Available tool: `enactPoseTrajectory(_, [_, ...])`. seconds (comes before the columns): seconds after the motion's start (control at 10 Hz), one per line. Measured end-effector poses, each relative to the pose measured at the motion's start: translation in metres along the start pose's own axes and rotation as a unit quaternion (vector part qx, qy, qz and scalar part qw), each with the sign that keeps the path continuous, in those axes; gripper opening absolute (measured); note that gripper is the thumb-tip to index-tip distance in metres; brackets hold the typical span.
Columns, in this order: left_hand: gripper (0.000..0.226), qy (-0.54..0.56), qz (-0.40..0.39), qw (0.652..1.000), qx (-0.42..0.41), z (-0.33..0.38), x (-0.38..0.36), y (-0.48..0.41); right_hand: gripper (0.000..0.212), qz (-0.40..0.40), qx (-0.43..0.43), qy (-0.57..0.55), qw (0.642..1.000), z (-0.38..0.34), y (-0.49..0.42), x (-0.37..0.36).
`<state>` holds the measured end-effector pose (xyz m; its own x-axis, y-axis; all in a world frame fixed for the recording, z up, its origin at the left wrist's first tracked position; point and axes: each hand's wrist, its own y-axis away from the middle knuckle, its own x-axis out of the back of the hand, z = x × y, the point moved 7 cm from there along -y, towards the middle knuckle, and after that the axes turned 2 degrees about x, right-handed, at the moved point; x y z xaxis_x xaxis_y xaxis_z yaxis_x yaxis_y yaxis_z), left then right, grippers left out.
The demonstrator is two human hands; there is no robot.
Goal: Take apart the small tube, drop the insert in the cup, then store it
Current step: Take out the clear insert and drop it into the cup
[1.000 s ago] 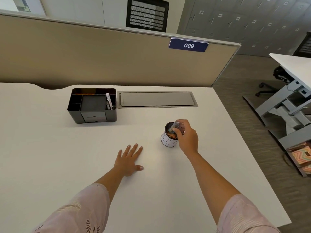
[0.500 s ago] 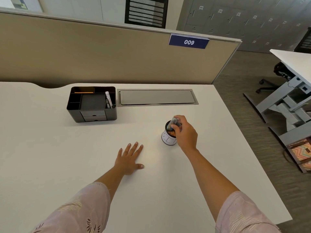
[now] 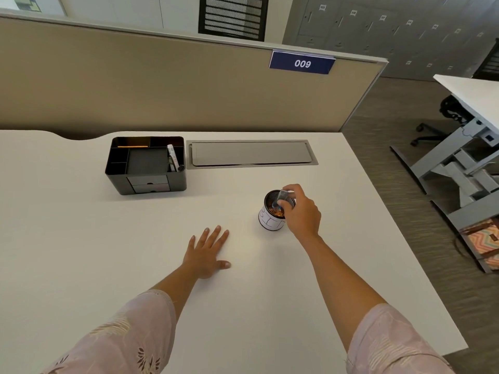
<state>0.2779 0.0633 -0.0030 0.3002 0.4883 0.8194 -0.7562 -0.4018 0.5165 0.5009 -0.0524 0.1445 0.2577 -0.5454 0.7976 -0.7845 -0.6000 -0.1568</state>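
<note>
The right hand [image 3: 302, 211] reaches over a small white cup [image 3: 270, 217] that stands on the white desk [image 3: 243, 306], its thumb and fingertips [image 3: 283, 204] pinched narrowly on a small clear tube [image 3: 282, 197]. The tube is tilted, its lower end pointing down into the cup's mouth just below the fingertips; something orange shows inside the cup beneath them, too small to make out. Whether the tube touches the rim cannot be told. The left hand [image 3: 206, 255] lies flat on the desk, palm down, fingers spread wide and holding nothing, with the cup a little beyond and to the right of its fingertips. Well beyond the left fingertips, toward the beige partition [image 3: 162, 85], sits a black desk organizer [image 3: 147, 164] with a white pen [image 3: 172, 156] standing in its right compartment. Beside it lies a grey cable hatch [image 3: 252, 153], far past the right fingers.
</note>
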Motion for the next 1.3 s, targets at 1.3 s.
enactPoseTrajectory(1.3, [0.088, 0.0, -0.001, 1.0, 0.001, -0.001, -0.001, 0.0, 0.023, -0.025, -0.085, -0.078, 0.993, 0.018, -0.004, 0.014])
